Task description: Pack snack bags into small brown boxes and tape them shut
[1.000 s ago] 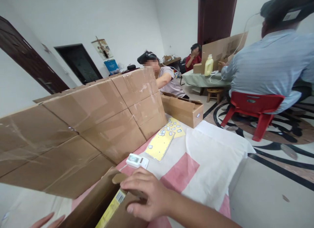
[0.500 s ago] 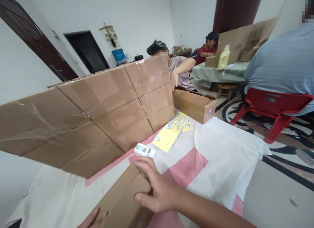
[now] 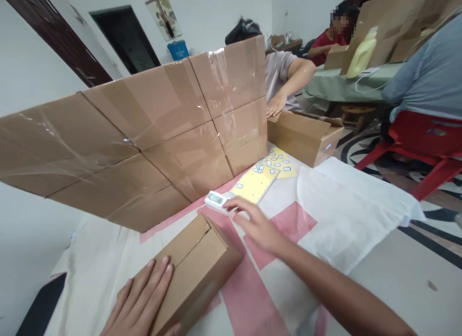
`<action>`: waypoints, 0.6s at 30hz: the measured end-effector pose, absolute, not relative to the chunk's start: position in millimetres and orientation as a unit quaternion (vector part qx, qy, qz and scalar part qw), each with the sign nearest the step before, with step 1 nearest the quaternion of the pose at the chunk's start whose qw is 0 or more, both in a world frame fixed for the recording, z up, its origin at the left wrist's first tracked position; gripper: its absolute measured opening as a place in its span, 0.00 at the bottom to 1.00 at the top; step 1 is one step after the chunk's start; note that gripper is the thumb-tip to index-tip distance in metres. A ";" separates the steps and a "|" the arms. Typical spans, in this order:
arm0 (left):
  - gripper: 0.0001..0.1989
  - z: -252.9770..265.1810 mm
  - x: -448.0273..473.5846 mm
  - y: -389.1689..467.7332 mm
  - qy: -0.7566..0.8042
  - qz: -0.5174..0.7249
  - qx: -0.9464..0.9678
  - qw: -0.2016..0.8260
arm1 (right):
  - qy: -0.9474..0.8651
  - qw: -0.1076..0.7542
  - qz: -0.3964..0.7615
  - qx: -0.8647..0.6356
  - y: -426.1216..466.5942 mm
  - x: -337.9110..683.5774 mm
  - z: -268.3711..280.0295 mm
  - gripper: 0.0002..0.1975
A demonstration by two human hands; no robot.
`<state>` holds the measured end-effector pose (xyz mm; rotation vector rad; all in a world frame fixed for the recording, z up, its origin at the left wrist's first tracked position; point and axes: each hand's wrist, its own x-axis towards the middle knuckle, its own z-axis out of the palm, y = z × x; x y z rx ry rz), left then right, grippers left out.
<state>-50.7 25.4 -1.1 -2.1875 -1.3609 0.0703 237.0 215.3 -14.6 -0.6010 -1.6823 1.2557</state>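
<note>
A closed cardboard box [image 3: 202, 259] lies on the table in front of me, its two top flaps meeting along a seam. My left hand [image 3: 142, 297] rests flat on top of this box, fingers stretched out. My right hand [image 3: 252, 225] is off the box, reaching over the right end of a small white device [image 3: 215, 199] that has a little screen. Its fingers are slightly bent and apart. The fingertips are at the device's edge; a firm grip does not show.
A tall taped cardboard partition [image 3: 173, 138] stands across the table. Beside its right end lie yellow sheets with stickers [image 3: 255, 184]. Behind them, a co-worker's hand [image 3: 277, 104] is at an open cardboard box [image 3: 296, 138]. A red chair [image 3: 429, 138] stands to the right.
My right hand has left the box's far end and moved to the white device. The box now sits flatter, and more of my left hand shows on its top. The view has tilted down.
</note>
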 end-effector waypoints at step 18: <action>0.37 8.4 -23.4 18.4 -0.567 -0.014 -0.801 0.194 | -0.726 0.071 0.461 -0.505 330.0 176.7 -22.8 0.05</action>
